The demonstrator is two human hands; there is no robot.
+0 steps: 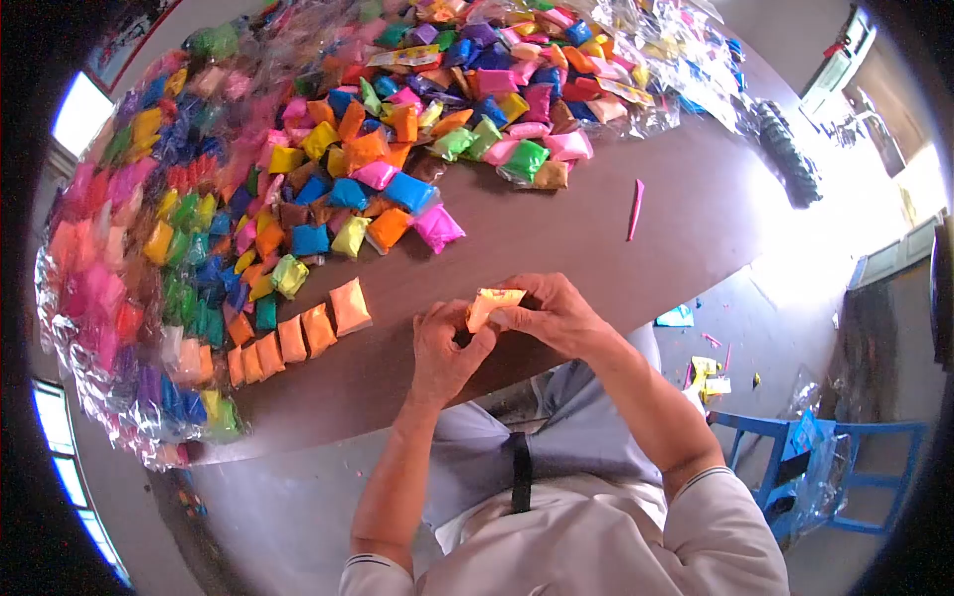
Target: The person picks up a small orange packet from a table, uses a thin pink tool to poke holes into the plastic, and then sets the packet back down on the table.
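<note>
Between my two hands, over the table's near edge, is a small light-orange packet [494,303] in clear wrapping. My left hand [449,348] pinches its left end with thumb and fingers. My right hand [553,316] grips the right side, its thumb below the packet and its fingers curled behind. To the left of my hands, a row of several similar orange packets [292,340] lies on the brown table [556,223]. The packet at the row's right end [350,306] is larger in view and sits slightly higher up.
A big heap of colourful small packets [388,149] covers the table's far and left sides, with clear plastic wrap [686,60] at its far right. A pink stick [635,210] lies on the table. On the right are a blue chair [825,462] and scraps [708,379] on the floor.
</note>
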